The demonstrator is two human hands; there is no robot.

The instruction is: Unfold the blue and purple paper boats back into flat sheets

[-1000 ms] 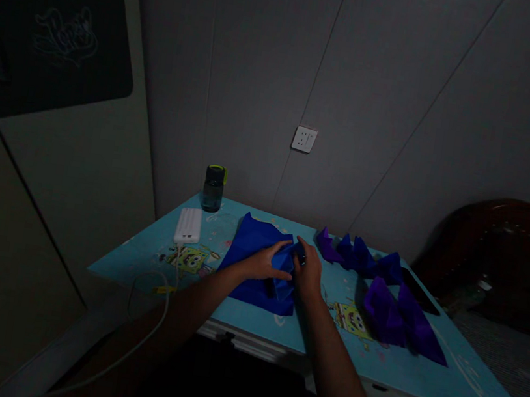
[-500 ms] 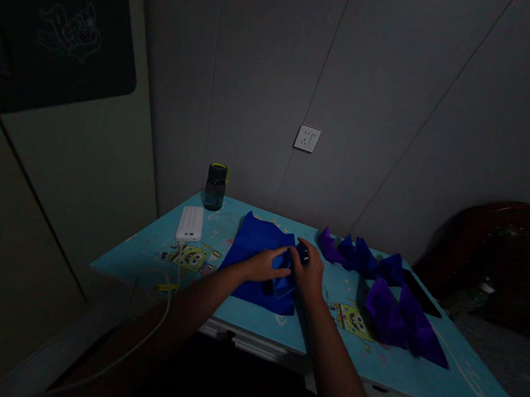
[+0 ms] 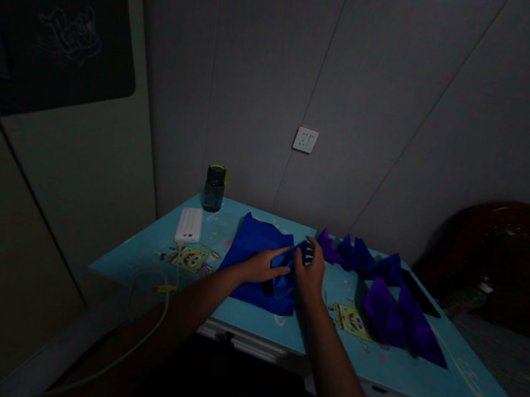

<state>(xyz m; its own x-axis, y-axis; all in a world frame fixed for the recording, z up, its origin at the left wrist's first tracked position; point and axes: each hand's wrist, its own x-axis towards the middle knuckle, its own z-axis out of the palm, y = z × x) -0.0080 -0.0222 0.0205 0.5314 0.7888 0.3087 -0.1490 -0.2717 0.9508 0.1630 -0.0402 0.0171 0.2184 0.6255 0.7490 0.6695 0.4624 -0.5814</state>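
Note:
Both hands meet over a piece of folded blue paper (image 3: 284,284) near the middle of the table. My left hand (image 3: 260,266) grips its left side, thumb and fingers closed on the paper. On the right side, my right hand (image 3: 310,272) pinches the same paper between thumb and curled fingers. A flat blue sheet (image 3: 255,240) lies beneath and to the left of it. Over to the right stand several folded paper boats, purple (image 3: 384,312) and blue (image 3: 358,254). The creases of the held paper are partly hidden by my fingers and the dim light.
A white power bank (image 3: 189,224) with a cable lies at the left of the light-blue table (image 3: 138,256). Behind it stands a dark water bottle (image 3: 214,189). A flat black object (image 3: 420,294) lies behind the purple boats. The wall carries a socket (image 3: 305,140).
My right fingers have parted slightly from the left ones and shifted right at the top of the folded paper. More of its upper edge shows between my hands.

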